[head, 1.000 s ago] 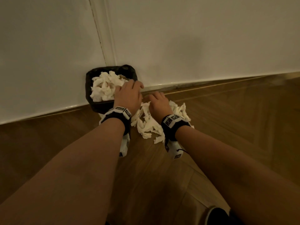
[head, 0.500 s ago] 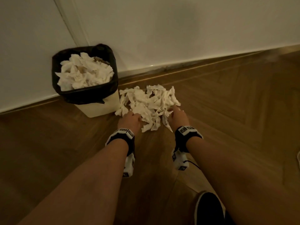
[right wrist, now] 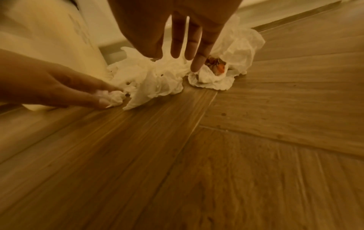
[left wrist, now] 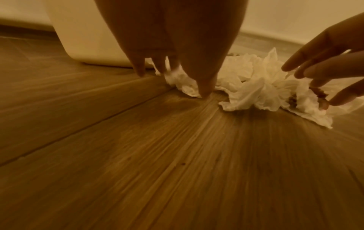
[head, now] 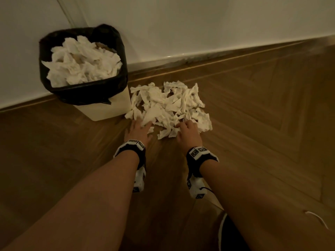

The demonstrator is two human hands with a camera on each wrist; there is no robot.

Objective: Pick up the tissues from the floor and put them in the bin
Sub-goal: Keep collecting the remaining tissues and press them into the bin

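Observation:
A heap of crumpled white tissues point(head: 168, 104) lies on the wooden floor, just right of a white bin point(head: 101, 111). The bin has a black liner point(head: 81, 93) and is heaped with tissues point(head: 81, 64). My left hand point(head: 140, 125) is at the heap's near left edge, with straight fingers point(left wrist: 138, 68) touching the floor and a tissue scrap point(right wrist: 116, 96). At the near right edge, my right hand point(head: 184, 125) hovers with spread fingers point(right wrist: 195, 62) over the tissues point(right wrist: 157, 77). One tissue holds brown-orange bits point(right wrist: 216, 65). Neither hand holds anything.
The bin stands against a white wall with a skirting board point(head: 181, 58) just behind the heap. Herringbone wood floor point(head: 262, 124) stretches to the right and towards me. My dark shoe point(head: 224, 232) and a thin white cord point(head: 317, 218) lie at the bottom right.
A second ago my left hand was over the bin and my right hand on the heap. Both have drawn back to the heap's near edge, fingers now stretched out.

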